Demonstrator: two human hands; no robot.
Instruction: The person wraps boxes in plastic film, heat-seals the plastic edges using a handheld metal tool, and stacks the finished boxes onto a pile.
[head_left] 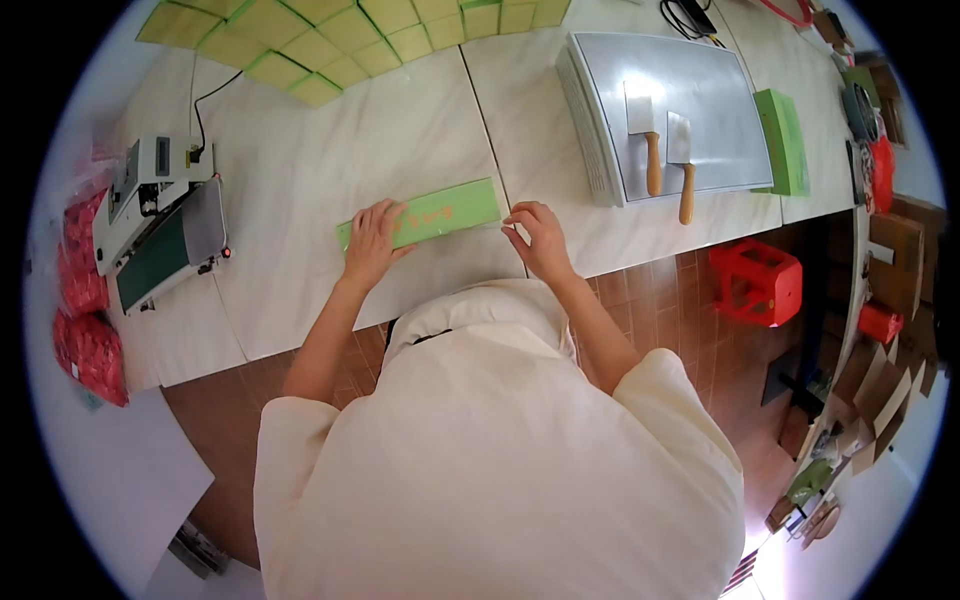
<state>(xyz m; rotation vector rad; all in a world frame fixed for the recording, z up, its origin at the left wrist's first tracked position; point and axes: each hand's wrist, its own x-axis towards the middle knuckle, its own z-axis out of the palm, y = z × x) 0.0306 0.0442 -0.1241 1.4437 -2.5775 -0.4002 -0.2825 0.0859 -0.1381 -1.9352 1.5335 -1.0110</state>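
A long green box [445, 213] with orange lettering lies aslant on the marbled table in front of me. Clear plastic wrap seems to stick out slightly past its right end. My left hand [372, 238] grips the box near its left end, fingers over the top and thumb along the near side. At the other end, the fingertips of my right hand [540, 240] are pinched together at the near corner, seemingly on the edge of the wrap. The wrap is too thin to make out clearly there.
Many green boxes [340, 45] are stacked at the back left. A sealing machine [165, 220] stands at left. On a metal-topped case [700, 100] lie two wooden-handled scrapers [650, 140]; a green box [781, 140] stands beside it. A red stool [757, 282] is below the table edge.
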